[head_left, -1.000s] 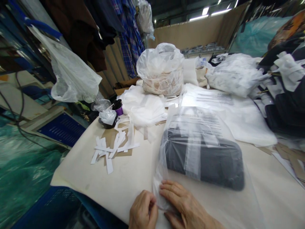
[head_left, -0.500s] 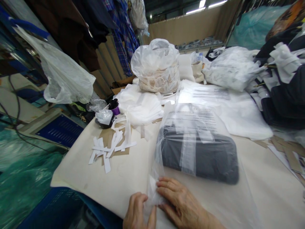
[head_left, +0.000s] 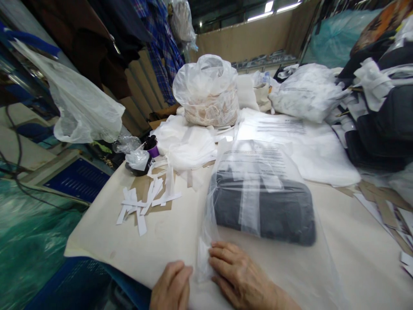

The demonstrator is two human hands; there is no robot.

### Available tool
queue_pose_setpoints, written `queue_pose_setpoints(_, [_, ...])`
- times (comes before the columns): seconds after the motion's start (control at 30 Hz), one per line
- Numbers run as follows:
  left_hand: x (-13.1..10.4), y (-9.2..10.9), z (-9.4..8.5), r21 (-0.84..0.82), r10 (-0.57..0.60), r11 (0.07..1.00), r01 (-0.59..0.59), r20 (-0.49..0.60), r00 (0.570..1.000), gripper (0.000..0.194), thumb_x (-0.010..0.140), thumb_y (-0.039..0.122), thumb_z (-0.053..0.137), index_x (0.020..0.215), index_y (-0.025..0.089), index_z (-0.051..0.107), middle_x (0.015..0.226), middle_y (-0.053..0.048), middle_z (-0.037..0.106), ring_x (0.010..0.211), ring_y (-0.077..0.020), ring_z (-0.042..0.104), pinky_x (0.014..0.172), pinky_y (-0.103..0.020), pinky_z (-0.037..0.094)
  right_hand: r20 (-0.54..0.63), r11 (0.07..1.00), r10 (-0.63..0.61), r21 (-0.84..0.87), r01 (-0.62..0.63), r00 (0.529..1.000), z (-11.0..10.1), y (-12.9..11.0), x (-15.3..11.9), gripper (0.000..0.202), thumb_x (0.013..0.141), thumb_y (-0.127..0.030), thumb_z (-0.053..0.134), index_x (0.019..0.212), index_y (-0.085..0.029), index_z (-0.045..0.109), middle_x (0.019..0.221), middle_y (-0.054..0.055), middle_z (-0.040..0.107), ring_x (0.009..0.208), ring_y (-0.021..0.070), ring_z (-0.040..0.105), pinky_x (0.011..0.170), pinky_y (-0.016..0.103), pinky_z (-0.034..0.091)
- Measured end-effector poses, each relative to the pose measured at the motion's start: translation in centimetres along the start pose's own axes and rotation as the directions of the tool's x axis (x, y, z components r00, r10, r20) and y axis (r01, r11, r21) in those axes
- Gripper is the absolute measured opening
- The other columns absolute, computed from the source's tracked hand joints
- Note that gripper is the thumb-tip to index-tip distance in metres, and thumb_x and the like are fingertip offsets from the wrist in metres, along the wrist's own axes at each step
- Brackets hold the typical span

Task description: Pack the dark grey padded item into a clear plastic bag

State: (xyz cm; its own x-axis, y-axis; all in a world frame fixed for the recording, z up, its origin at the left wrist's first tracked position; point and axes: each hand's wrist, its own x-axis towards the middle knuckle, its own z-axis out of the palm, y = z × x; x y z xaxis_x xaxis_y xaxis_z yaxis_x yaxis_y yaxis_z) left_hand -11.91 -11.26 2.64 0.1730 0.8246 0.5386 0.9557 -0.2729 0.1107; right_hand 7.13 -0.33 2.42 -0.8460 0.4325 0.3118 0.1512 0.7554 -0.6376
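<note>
We find the right hand [head_left: 240, 275] flat, fingers spread on the plastic bag's [head_left: 258, 215] near corner; the left hand [head_left: 171, 286] pinches its edge. The dark garment [head_left: 284, 211] lies bagged just beyond on the surface [head_left: 155, 241].

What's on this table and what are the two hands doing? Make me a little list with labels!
Left hand: left hand at the table's near edge, fingers touching the clear plastic bag at its near corner
Right hand: right hand lies flat on the bag's near edge
In the bag: folded dark garment
Bag print: black text, too blurred to read
Table: cream-covered table
Left of bag: white paper strips over brown card
Behind: bag of beige material, stack of flat printed bags
</note>
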Motion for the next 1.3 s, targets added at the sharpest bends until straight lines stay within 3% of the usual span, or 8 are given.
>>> queue_pose_setpoints(0.1, [3.4, -3.3, 0.2, 0.013, 0.292, 0.956, -0.293, 0.06, 0.955, 0.033, 0.089, 0.003, 0.034, 0.11, 0.012, 0.057, 0.104, -0.011, 0.063, 0.106, -0.0174, 0.055, 0.09, -0.029, 0.049, -0.008, 0.987, -0.065, -0.146, 0.063, 0.998, 0.9, -0.2, -0.4, 0.036, 0.082, -0.024, 0.052, 0.115, -0.011, 0.054, 0.117, 0.011, 0.059, 0.115, 0.0232, 0.048, 0.102, 0.035, 0.039])
queue_pose_setpoints(0.23, [7.5, -5.3, 1.3, -0.072, 0.641, 0.764, -0.641, 0.196, 0.742, 0.035, 0.093, 0.008, 0.029, 0.117, 0.01, 0.055, 0.113, -0.009, 0.062, 0.114, -0.0185, 0.052, 0.093, -0.031, 0.048, -0.138, 0.896, -0.168, -0.433, 0.093, 0.976, 2.9, -0.5, -0.6, 0.028, 0.079, -0.013, 0.049, 0.106, -0.008, 0.057, 0.097, 0.012, 0.064, 0.094, 0.0233, 0.056, 0.085, 0.032, 0.048])
queue_pose_setpoints(0.5, [10.0, -6.4, 2.8, -0.106, 0.778, 0.628, -0.771, 0.127, 0.616, 0.038, 0.092, 0.004, 0.026, 0.117, 0.01, 0.054, 0.117, -0.005, 0.062, 0.117, -0.0153, 0.049, 0.101, -0.03, 0.038, -0.169, 0.73, -0.188, -0.683, 0.022, 0.967, 4.4, -1.1, 0.8, 0.027, 0.082, -0.002, 0.032, 0.079, -0.011, 0.057, 0.058, 0.008, 0.057, 0.048, 0.019, 0.049, 0.042, 0.03, 0.036])
queue_pose_setpoints(0.77, [8.9, -5.4, 4.1, -0.134, 0.658, 0.75, -0.647, 0.057, 0.751, 0.041, 0.093, 0.011, 0.023, 0.114, 0.012, 0.058, 0.111, -0.007, 0.065, 0.112, -0.0172, 0.052, 0.101, -0.033, 0.037, -0.043, 0.875, -0.039, -0.484, 0.013, 0.998, -2.9, -2.5, 0.6, 0.017, 0.087, -0.01, 0.045, 0.076, -0.016, 0.057, 0.067, 0.001, 0.064, 0.056, 0.0144, 0.059, 0.049, 0.024, 0.048])
queue_pose_setpoints(0.87, [8.4, -5.7, 4.3, -0.208, 0.61, 0.784, -0.585, 0.085, 0.788, 0.039, 0.094, 0.013, 0.025, 0.118, 0.015, 0.055, 0.113, -0.006, 0.064, 0.114, -0.0162, 0.051, 0.101, -0.032, 0.038, 0.035, 0.892, -0.014, -0.451, 0.029, 0.999, -9.0, -2.7, -3.6, 0.029, 0.092, -0.013, 0.037, 0.115, -0.014, 0.054, 0.107, 0.007, 0.068, 0.098, 0.0173, 0.063, 0.089, 0.028, 0.049])
queue_pose_setpoints(1.0, [8.3, -5.8, 4.2, -0.245, 0.589, 0.792, -0.559, 0.069, 0.805, 0.039, 0.094, 0.013, 0.024, 0.119, 0.015, 0.054, 0.113, -0.006, 0.064, 0.115, -0.0157, 0.051, 0.103, -0.032, 0.037, 0.16, 0.902, 0.072, -0.432, 0.005, 0.985, -14.9, -1.3, -10.4, 0.061, 0.087, -0.014, 0.047, 0.143, -0.022, 0.023, 0.131, 0.005, 0.05, 0.12, 0.0193, 0.048, 0.102, 0.03, 0.041])
queue_pose_setpoints(1.13, [8.1, -5.2, 4.1, -0.243, 0.548, 0.819, -0.52, 0.059, 0.835, 0.04, 0.095, 0.012, 0.023, 0.12, 0.019, 0.054, 0.112, -0.004, 0.065, 0.114, -0.0143, 0.052, 0.105, -0.032, 0.034, 0.379, 0.944, 0.111, -0.33, 0.022, 0.918, -15.4, 0.6, -12.2, 0.067, 0.086, -0.008, 0.047, 0.143, -0.023, 0.014, 0.137, 0.003, 0.04, 0.126, 0.0194, 0.038, 0.107, 0.034, 0.033])
queue_pose_setpoints(1.3, [8.9, -5.5, 3.5, -0.226, 0.581, 0.805, -0.549, 0.113, 0.806, 0.04, 0.095, 0.011, 0.025, 0.119, 0.022, 0.055, 0.115, -0.003, 0.063, 0.116, -0.0145, 0.051, 0.105, -0.032, 0.034, 0.37, 0.993, 0.032, -0.118, 0.013, 0.929, -13.5, 2.5, -10.5, 0.065, 0.087, -0.012, 0.047, 0.143, -0.025, 0.016, 0.139, 0.005, 0.036, 0.128, 0.0208, 0.033, 0.108, 0.038, 0.028])
